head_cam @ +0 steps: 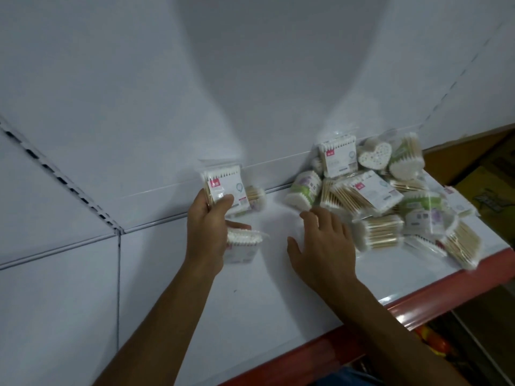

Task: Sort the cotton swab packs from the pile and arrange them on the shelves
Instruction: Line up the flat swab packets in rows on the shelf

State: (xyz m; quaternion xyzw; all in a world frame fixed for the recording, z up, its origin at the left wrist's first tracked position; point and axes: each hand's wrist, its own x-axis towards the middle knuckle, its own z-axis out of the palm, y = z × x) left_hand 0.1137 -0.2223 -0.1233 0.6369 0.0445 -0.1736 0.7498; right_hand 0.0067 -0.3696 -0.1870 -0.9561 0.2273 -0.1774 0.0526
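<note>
Gripped in the left hand (206, 218): one pack (227, 189), upright near the shelf's (250, 302) back edge. Right hand (323, 243) hovered open beside the pile (381, 199). One more pack (242, 243) lay under the left hand.

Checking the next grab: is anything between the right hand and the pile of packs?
Nothing visible. The right hand reaches open over bare white shelf, its fingertips almost at the nearest packs of the pile.
</note>
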